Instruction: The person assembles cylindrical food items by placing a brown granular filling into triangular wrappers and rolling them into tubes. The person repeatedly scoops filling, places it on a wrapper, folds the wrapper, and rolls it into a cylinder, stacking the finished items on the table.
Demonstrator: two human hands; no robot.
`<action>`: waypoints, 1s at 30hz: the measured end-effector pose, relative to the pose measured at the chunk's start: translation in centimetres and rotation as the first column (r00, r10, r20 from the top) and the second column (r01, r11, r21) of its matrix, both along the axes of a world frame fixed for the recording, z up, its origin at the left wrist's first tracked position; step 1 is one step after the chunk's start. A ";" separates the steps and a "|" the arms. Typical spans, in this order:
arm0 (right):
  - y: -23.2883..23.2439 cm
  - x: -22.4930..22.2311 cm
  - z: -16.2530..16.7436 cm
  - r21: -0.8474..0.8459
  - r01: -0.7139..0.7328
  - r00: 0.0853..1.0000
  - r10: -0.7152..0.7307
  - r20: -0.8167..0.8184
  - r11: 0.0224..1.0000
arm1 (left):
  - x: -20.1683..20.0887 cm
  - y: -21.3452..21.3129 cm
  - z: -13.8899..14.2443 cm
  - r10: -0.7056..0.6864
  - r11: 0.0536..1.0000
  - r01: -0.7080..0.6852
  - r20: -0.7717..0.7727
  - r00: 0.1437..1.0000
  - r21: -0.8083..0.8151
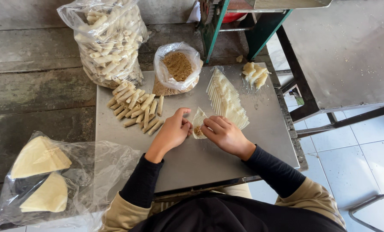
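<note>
**Both hands on one small wrapper at the middle of the tray**

I sit over a grey metal tray that fills most of my view. Behind it, to my left, stands a big clear bag of finished rolls, its top cut off by the frame edge. Lower left lies another clear bag with wedge-shaped stacks of wrappers; its bottom corner runs out of view. A smaller open bag of brown crumbly filling stands at the back of the tray, with a fanned row of cut wrappers just to its right and a loose pile of rolls to its left.

My forearms come in from below in dark sleeves, converging. My left hand is curled, thumb raised, fingertips at the left edge of the wrapper. My right hand lies knuckles up, fingers bent and pinching the same wrapper from the right. A dab of filling sits on it; my fingers hide its lower edge, so I cannot tell how far it is folded.
</note>
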State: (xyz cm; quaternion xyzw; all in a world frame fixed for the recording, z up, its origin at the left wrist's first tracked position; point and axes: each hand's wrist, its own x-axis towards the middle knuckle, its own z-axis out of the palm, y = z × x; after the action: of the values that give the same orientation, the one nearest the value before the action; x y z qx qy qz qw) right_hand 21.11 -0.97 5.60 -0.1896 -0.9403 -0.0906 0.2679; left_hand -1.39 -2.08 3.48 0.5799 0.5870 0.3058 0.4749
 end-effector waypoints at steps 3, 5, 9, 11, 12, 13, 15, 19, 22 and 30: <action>-0.1 0.6 0.4 -0.031 0.042 0.999 -0.041 0.025 0.999 | -0.1 0.1 0.1 -0.040 0.999 0.041 -0.073 0.997 0.007; 0.2 0.9 0.6 -0.165 0.059 0.998 -0.063 -0.019 0.984 | -0.1 0.1 0.1 -0.057 0.997 0.061 -0.093 0.994 0.037; 2.4 0.7 1.2 -0.450 0.120 0.946 -0.240 -0.220 0.885 | 0.0 0.0 0.0 -0.068 0.996 0.072 -0.068 0.995 0.054; 4.9 0.1 1.9 -0.613 0.016 0.875 -0.309 -0.374 0.790 | 0.2 0.0 -0.1 -0.061 0.994 0.069 -0.098 0.993 0.083; 6.3 -0.7 2.3 -0.623 0.019 0.848 -0.343 -0.404 0.782 | 0.3 0.1 -0.1 -0.056 0.993 0.067 -0.113 0.992 0.100; 7.8 -1.6 2.8 -0.632 0.021 0.820 -0.376 -0.433 0.774 | 0.4 0.1 -0.1 -0.051 0.993 0.064 -0.120 0.991 0.103; 10.5 -3.8 3.8 -0.623 -0.021 0.779 -0.378 -0.500 0.782 | 0.6 0.0 0.0 -0.042 0.993 0.056 -0.135 0.990 0.101; 11.6 -7.0 4.9 -0.635 -0.034 0.760 -0.392 -0.517 0.772 | 1.0 -0.1 0.0 -0.002 0.992 0.014 -0.101 0.995 0.123; 8.3 -6.6 4.0 -0.576 -0.006 0.789 -0.350 -0.505 0.817 | 1.3 -0.4 0.0 0.018 0.984 0.002 -0.114 0.993 0.178; -1.3 -1.3 -0.2 -0.499 0.466 0.823 -0.565 -0.058 0.731 | 1.9 -0.7 -0.2 0.036 0.969 0.001 -0.146 0.989 0.245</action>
State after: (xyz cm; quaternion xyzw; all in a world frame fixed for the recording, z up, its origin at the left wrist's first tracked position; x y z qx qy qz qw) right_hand 19.83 -2.23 5.36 -0.5107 -0.8103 0.0857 0.2743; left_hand 0.53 -2.76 3.32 0.6500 0.5838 0.3359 0.3518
